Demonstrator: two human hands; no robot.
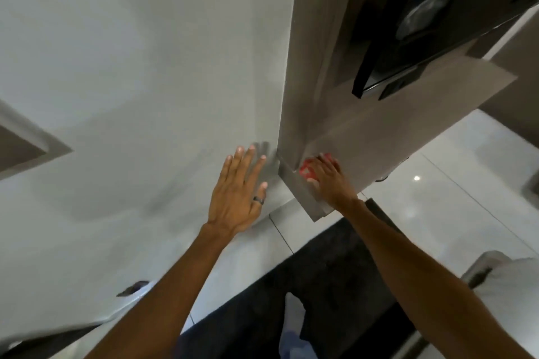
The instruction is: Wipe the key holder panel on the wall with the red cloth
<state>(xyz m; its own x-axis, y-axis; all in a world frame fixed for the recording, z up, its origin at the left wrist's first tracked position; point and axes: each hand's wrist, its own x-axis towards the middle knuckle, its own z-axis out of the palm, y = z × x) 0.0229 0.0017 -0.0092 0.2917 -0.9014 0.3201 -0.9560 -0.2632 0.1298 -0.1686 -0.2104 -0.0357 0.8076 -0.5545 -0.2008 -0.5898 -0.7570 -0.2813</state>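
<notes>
Red cloth (306, 169) sits under the right hand (329, 179), pressed on the grey panel (364, 137) near its lower corner; left hand (237, 192) lies open-palmed on the wall (145, 67) beside it.

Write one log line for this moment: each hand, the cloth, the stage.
left hand: flat on wall | right hand: pressing cloth on panel | stage: wiping

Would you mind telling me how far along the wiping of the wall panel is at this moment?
Done: the red cloth is already picked up and pressed against the grey panel under the right hand. In hand: wiping near the panel's lower corner, while the left hand lies flat on the white wall. Left: cannot tell how much is already wiped; no visible wipe marks.
</notes>
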